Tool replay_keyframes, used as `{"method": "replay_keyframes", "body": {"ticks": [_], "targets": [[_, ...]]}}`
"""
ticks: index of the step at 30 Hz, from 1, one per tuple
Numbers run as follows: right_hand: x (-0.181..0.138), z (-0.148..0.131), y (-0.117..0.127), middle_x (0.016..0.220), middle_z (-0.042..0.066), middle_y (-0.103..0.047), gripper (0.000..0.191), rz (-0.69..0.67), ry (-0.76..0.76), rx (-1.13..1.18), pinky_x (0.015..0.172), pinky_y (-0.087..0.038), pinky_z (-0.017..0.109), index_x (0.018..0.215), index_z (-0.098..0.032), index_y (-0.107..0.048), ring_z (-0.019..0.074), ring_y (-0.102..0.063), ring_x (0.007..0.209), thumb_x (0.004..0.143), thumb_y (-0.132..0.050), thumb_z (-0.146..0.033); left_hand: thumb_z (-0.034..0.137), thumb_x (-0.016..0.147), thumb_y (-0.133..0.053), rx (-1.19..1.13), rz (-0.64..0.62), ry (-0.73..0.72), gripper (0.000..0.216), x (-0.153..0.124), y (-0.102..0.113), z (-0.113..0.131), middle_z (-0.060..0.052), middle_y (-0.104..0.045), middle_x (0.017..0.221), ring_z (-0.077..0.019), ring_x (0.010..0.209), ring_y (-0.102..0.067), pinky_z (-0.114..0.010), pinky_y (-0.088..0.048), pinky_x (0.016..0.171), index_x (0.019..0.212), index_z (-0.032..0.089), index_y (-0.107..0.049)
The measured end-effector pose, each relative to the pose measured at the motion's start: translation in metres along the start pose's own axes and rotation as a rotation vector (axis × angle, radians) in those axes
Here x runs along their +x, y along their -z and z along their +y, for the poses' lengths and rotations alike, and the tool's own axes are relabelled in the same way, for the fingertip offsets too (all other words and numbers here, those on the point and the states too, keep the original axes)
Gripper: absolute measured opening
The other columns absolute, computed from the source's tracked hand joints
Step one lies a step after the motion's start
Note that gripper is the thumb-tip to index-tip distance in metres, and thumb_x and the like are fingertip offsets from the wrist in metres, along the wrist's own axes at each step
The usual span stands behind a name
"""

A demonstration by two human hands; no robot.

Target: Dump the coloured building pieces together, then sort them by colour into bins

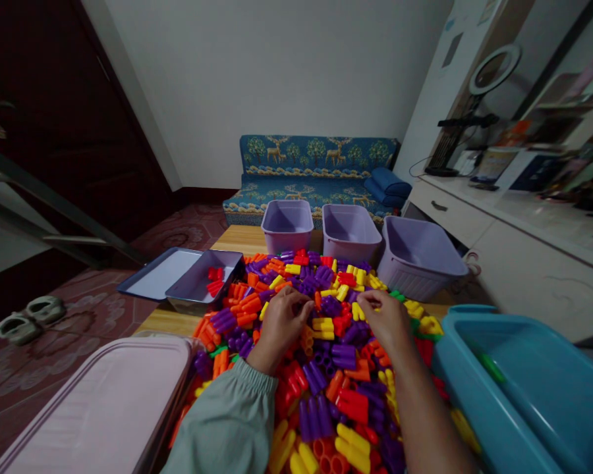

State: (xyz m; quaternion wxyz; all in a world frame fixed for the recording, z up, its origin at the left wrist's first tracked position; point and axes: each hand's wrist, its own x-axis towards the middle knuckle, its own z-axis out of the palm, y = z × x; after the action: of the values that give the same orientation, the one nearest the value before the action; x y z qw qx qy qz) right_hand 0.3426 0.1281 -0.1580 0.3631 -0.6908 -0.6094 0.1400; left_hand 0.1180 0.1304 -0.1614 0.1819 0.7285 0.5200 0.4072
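Observation:
A wide heap of plastic building pieces (316, 415) in purple, red, orange, yellow and some green covers the table in front of me. My left hand (282, 322) is over the middle of the heap, its fingers curled in and pressed together. Whatever is between them is hidden. To its right, my right hand (386, 319) hovers low over the heap with thumb and fingers pinched, close to a yellow piece (358, 311). I cannot make out what the pinch holds. A yellow double-tube piece (323, 324) and a purple piece (344, 357) lie between my hands.
Three lilac bins (287, 227) stand along the far table edge. At left is an open tin box (197, 289) with several red pieces inside. A pink lid (103, 408) lies near left; a teal tub (524, 395) is at right. Behind is a patterned sofa (316, 161).

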Motion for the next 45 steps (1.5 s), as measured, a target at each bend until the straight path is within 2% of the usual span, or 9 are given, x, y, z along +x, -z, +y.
{"method": "replay_keyframes", "body": {"ticks": [4,8,15,23,26,29,32,40,45], "targets": [[0.012,-0.02,-0.016,0.123,0.011,-0.066,0.039,0.004,0.194,-0.104,0.101,-0.044,0.03,0.113,-0.014,-0.069,0.0206,-0.06,0.115,0.08,-0.049,-0.01,0.02,0.086,-0.061,-0.031,-0.022,-0.028,0.013,0.0,0.0,0.001,-0.005,-0.068,0.084,-0.0152,0.076,-0.061,-0.026,-0.046,0.072,0.085,0.017,-0.074],[0.036,-0.038,-0.02,0.143,0.014,-0.052,0.06,-0.162,0.155,-0.362,0.108,-0.039,0.034,0.137,-0.014,-0.055,0.0242,-0.05,0.13,0.079,-0.043,-0.001,0.018,0.085,-0.061,-0.027,-0.052,-0.015,0.014,0.001,0.0,0.0,-0.005,-0.069,0.085,-0.0152,0.075,-0.062,-0.026,-0.046,0.07,0.088,0.017,-0.074],[0.048,-0.047,-0.021,0.129,0.013,-0.063,0.047,-0.295,0.077,-0.581,0.097,-0.046,0.039,0.13,-0.022,-0.062,0.0297,-0.06,0.119,0.084,-0.055,-0.017,0.02,0.085,-0.061,0.011,-0.111,-0.007,0.015,0.0,0.001,0.002,-0.005,-0.069,0.086,-0.0156,0.076,-0.063,-0.025,-0.046,0.07,0.091,0.018,-0.075],[0.016,-0.034,0.001,0.105,0.008,-0.074,0.029,-0.073,0.035,-0.238,0.084,-0.05,0.032,0.104,-0.021,-0.074,0.0229,-0.069,0.097,0.088,-0.05,-0.02,0.026,0.086,-0.061,0.077,-0.181,-0.028,0.019,-0.002,0.001,0.0,-0.005,-0.07,0.093,-0.0165,0.08,-0.064,-0.026,-0.045,0.07,0.099,0.021,-0.075],[0.002,-0.025,0.011,0.094,0.004,-0.076,0.026,-0.178,0.072,-0.054,0.079,-0.05,0.028,0.097,-0.021,-0.075,0.0184,-0.07,0.087,0.084,-0.053,-0.017,0.023,0.085,-0.061,0.084,-0.19,-0.019,0.019,-0.002,0.0,-0.001,-0.005,-0.07,0.092,-0.0166,0.08,-0.064,-0.025,-0.045,0.069,0.098,0.021,-0.075],[-0.011,-0.023,0.013,0.092,0.002,-0.075,0.021,-0.341,0.133,-0.129,0.075,-0.049,0.028,0.09,-0.025,-0.076,0.0194,-0.069,0.085,0.074,-0.065,-0.018,0.022,0.085,-0.061,0.089,-0.187,-0.023,0.019,-0.002,0.0,0.0,-0.005,-0.07,0.092,-0.0167,0.08,-0.064,-0.025,-0.045,0.07,0.098,0.021,-0.075],[-0.02,-0.03,0.01,0.102,0.001,-0.074,0.033,-0.43,0.196,-0.287,0.081,-0.049,0.031,0.095,-0.03,-0.076,0.023,-0.068,0.095,0.066,-0.073,-0.015,0.021,0.085,-0.06,0.086,-0.186,-0.038,0.02,-0.001,0.001,0.0,-0.006,-0.07,0.091,-0.0173,0.082,-0.064,-0.026,-0.045,0.071,0.098,0.019,-0.075],[-0.029,-0.044,-0.004,0.114,0.007,-0.07,0.04,-0.462,0.234,-0.426,0.092,-0.046,0.039,0.115,-0.027,-0.071,0.0283,-0.065,0.108,0.075,-0.069,-0.022,0.019,0.085,-0.06,0.038,-0.185,-0.033,0.021,-0.001,0.0,-0.004,-0.007,-0.07,0.093,-0.0179,0.084,-0.065,-0.027,-0.047,0.075,0.099,0.018,-0.075],[-0.028,-0.04,-0.01,0.112,0.008,-0.07,0.045,-0.479,0.248,-0.429,0.086,-0.046,0.035,0.12,-0.026,-0.067,0.0273,-0.065,0.105,0.075,-0.069,-0.03,0.018,0.087,-0.057,0.007,-0.16,-0.035,0.022,0.0,-0.002,-0.009,-0.007,-0.07,0.091,-0.018,0.083,-0.065,-0.027,-0.048,0.074,0.099,0.018,-0.075]]}}
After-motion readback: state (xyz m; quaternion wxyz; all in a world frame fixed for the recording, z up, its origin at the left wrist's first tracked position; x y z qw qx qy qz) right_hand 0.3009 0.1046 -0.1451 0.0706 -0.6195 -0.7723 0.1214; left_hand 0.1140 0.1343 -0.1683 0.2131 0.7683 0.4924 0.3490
